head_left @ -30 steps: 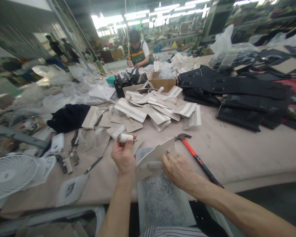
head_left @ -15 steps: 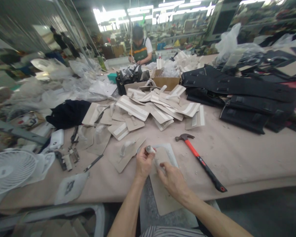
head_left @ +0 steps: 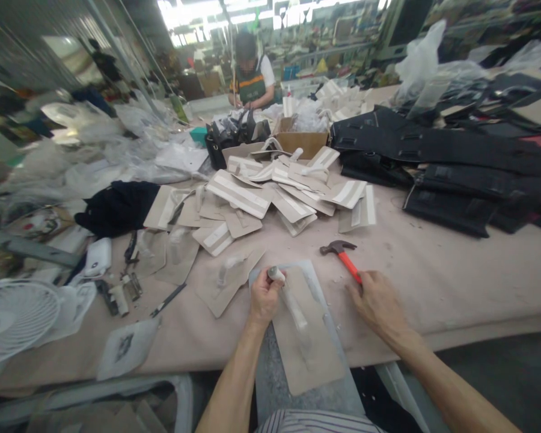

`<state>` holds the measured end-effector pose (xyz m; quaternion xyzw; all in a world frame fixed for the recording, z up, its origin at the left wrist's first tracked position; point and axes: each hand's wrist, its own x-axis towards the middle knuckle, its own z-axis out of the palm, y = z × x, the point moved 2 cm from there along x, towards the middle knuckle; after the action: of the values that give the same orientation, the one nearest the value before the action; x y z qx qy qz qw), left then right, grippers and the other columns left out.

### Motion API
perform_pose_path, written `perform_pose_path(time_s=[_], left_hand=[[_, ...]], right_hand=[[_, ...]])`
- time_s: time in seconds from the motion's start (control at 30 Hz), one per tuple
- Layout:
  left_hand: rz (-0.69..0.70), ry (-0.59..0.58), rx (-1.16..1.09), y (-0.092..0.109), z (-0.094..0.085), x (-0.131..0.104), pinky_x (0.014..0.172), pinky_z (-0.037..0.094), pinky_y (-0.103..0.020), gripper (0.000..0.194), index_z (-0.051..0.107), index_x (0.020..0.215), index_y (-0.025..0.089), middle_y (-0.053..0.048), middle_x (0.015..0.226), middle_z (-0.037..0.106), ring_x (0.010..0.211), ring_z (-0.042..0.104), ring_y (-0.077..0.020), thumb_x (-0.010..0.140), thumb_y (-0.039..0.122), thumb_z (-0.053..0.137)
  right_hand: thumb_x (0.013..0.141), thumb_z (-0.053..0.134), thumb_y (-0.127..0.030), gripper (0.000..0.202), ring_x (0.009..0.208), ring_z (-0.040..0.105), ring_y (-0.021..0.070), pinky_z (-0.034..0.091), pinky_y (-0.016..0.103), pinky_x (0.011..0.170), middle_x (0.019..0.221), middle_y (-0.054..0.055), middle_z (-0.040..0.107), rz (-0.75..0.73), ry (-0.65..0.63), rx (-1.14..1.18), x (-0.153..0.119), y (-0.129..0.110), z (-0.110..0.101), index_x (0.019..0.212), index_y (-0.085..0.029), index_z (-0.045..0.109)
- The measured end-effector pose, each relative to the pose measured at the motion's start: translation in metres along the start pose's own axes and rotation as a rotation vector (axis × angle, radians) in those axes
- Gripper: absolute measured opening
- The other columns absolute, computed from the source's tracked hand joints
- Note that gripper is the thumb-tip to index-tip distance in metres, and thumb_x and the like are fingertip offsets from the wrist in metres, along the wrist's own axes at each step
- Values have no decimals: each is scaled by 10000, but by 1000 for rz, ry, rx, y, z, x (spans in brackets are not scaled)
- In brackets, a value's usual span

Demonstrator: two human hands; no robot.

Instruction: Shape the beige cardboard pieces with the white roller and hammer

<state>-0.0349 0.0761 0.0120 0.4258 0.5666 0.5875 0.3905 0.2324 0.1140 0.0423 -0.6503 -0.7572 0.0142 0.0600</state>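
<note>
My left hand (head_left: 265, 296) pinches a short whitish cylinder with a grey end (head_left: 276, 274), holding it upright over the top edge of a beige panel (head_left: 315, 376). That panel has a handle wrapped in clear plastic (head_left: 296, 314) on its face and lies on a grey slab (head_left: 275, 385). To the right, my right hand (head_left: 381, 300) is closed round the red and black handle of a claw hammer (head_left: 342, 249). The hammer head still lies near the tabletop, while my hand and wrist hide the lower handle.
A heap of beige panels (head_left: 243, 198) lies ahead, with another panel (head_left: 225, 288) left of the slab. Black bag pieces (head_left: 451, 186) cover the far right. A white fan (head_left: 18, 319) and a dark slim tool (head_left: 169, 299) are at left. A co-worker (head_left: 252, 75) sits opposite.
My right hand has left the beige panel, moved right and closed on the hammer's handle. My left hand keeps its hold on the whitish cylinder. The view has shifted slightly.
</note>
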Motion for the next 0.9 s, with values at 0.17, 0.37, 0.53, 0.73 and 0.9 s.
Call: perform_pose_path(time_s=[0.17,0.37,0.53,0.73,0.9], left_hand=[[-12,2,15,0,2,0,767,543,-286,250,696,961,171,-62,901,764,824,705,-194,818,376,706],[18,48,51,-3,6,-2,814,563,-308,242,675,984,173,-70,941,773,865,728,-207,803,330,708],[139,29,220,-1,9,-6,773,553,-302,166,684,969,196,-52,893,767,824,721,-208,813,244,655],[208,52,368,-2,10,-8,680,509,-295,163,690,945,194,-27,746,707,695,659,-199,819,253,607],[230,2,383,0,10,-9,740,509,-299,158,680,966,204,-41,845,732,794,678,-204,850,244,580]], right_hand=[[959,511,-329,182,815,594,242,396,327,674,944,118,600,210,-211,168,0,33,8,1003,-166,578],[842,517,-266,98,493,398,111,361,247,488,643,-39,432,446,-645,1056,2,2,-19,792,-229,441],[943,417,-483,272,432,339,100,283,236,425,604,-65,390,209,-464,1146,-13,-35,-50,811,-246,413],[989,393,-339,224,458,395,124,175,299,503,577,-11,521,-491,-104,421,-17,-47,-84,817,-225,478],[1031,405,-396,295,434,389,115,206,290,472,556,-32,489,-551,178,424,0,-54,-158,791,-234,460]])
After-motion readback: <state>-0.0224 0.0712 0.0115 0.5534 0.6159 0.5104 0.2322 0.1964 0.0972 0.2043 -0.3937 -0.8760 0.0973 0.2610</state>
